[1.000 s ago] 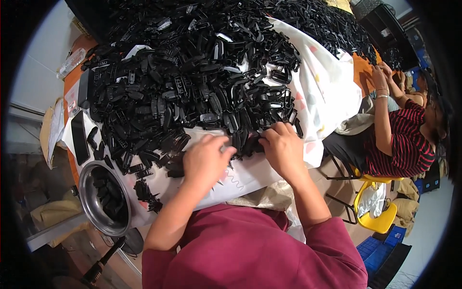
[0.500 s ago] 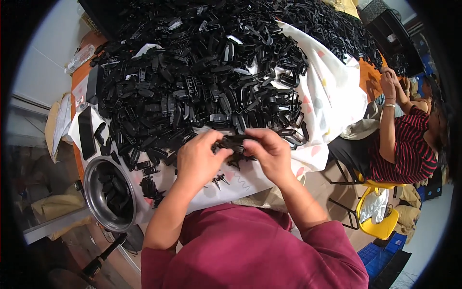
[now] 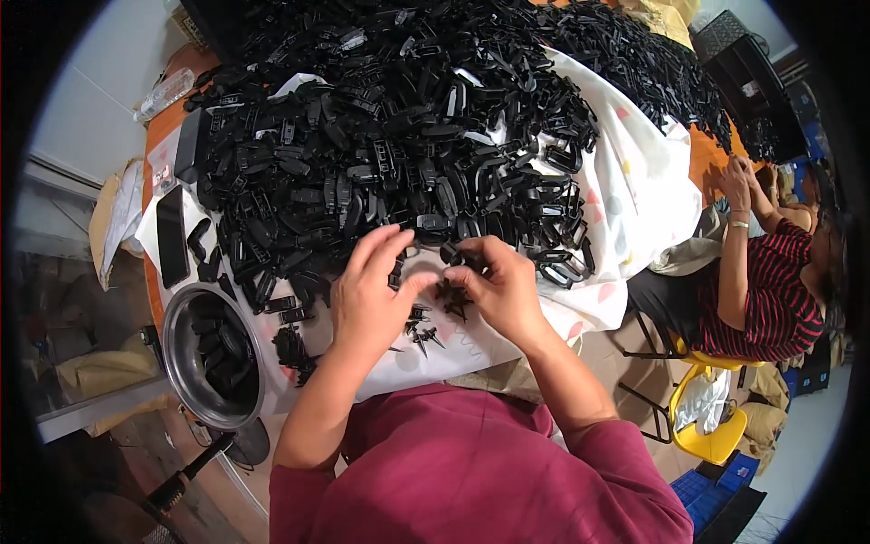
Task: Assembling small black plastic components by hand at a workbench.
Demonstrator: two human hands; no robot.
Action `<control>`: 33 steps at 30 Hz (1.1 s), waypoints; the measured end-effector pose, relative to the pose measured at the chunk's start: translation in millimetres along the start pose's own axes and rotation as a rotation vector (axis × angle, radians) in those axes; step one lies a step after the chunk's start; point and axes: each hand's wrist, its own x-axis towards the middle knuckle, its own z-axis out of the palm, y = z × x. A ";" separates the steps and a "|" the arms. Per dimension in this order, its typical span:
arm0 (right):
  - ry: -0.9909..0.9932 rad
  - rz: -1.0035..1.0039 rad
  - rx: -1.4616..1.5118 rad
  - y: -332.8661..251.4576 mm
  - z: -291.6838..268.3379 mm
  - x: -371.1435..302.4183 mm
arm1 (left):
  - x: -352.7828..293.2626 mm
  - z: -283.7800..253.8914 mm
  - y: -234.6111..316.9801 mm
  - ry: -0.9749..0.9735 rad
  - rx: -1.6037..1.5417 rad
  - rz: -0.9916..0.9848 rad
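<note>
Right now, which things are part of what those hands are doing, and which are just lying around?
Seem part of the work:
- left hand, fingers spread
- right hand, pinching a black part
- big heap of black parts
- metal bowl with black pieces inside

Probably just lying about:
- flat black phone-like slab
- clear bottle
- yellow chair

Black plastic pieces (image 3: 344,136) contrast with a white cloth (image 3: 657,177) patterned in pink and grey shapes and an orange table (image 3: 712,161). A silver-grey bowl (image 3: 170,349), black phone (image 3: 171,238) and plain maroon shirt (image 3: 480,471) accompany a red-and-black striped top (image 3: 766,281), yellow chair (image 3: 711,442) and blue crate (image 3: 702,494).
</note>
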 end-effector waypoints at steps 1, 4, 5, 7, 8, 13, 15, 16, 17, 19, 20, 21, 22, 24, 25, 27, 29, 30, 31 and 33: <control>0.078 -0.174 -0.025 1.9 1.4 -1.8 | -3.1 -0.3 0.6 -0.022 -0.018 0.017; 0.109 -0.427 -0.043 1.4 6.1 -2.7 | -4.3 3.5 -0.8 -0.153 -0.262 -0.012; 0.038 -0.324 0.039 -1.8 2.3 -5.7 | -8.3 7.1 -7.3 -0.164 -0.450 -0.116; 0.013 -0.259 0.205 5.0 -1.5 -6.5 | -10.9 10.2 -10.4 -0.159 -0.745 -0.283; -0.012 -0.196 0.372 7.9 -3.4 -6.6 | -10.0 8.6 -8.2 -0.140 -0.848 -0.346; 0.094 -0.224 0.209 -3.9 -2.0 -7.2 | -11.4 18.2 -11.8 -0.197 -1.096 -0.332; 0.085 -0.197 0.258 -3.5 -6.9 -8.4 | -10.5 14.6 -10.2 -0.190 -1.165 -0.406; 0.075 -0.167 0.307 -3.5 -9.2 -9.9 | -10.8 12.6 -8.9 -0.184 -1.235 -0.484; 0.072 -0.135 0.392 -4.9 -10.7 -11.2 | -11.3 10.7 -7.8 -0.187 -1.187 -0.471; 0.115 -0.184 0.364 -5.9 -8.1 -9.8 | -14.5 10.9 -4.5 -0.145 -1.161 -0.451; 0.159 -0.233 0.336 -6.3 -7.4 -8.8 | -16.0 11.9 -2.8 -0.104 -1.135 -0.430; 0.132 -0.283 0.270 -6.4 -7.2 -7.3 | -16.2 12.6 -1.9 -0.089 -1.151 -0.400; 0.132 -0.284 0.271 -8.6 -5.3 -9.2 | -17.2 12.2 -2.7 -0.088 -1.151 -0.399; 0.016 -0.169 0.401 -16.3 -1.5 -17.7 | -20.1 12.0 -4.0 -0.112 -1.089 -0.320; 0.004 -0.220 0.349 -17.9 -3.3 -19.9 | -19.7 9.2 0.5 -0.102 -1.010 -0.290; 0.022 -0.287 0.183 -17.8 -3.8 -24.3 | -21.8 9.4 -0.1 -0.119 -1.032 -0.323; 0.011 -0.236 0.146 -17.2 -2.1 -26.7 | -24.7 8.2 -1.2 -0.187 -1.050 -0.338; 0.032 -0.302 0.157 -11.8 0.9 -25.7 | -24.7 7.8 0.3 -0.188 -1.051 -0.336; 0.052 -0.369 0.169 -10.1 2.0 -24.8 | -24.5 6.9 2.6 -0.211 -1.069 -0.341; -0.056 -0.333 0.185 -20.5 -9.2 -27.5 | -24.9 4.4 4.4 -0.226 -1.102 -0.348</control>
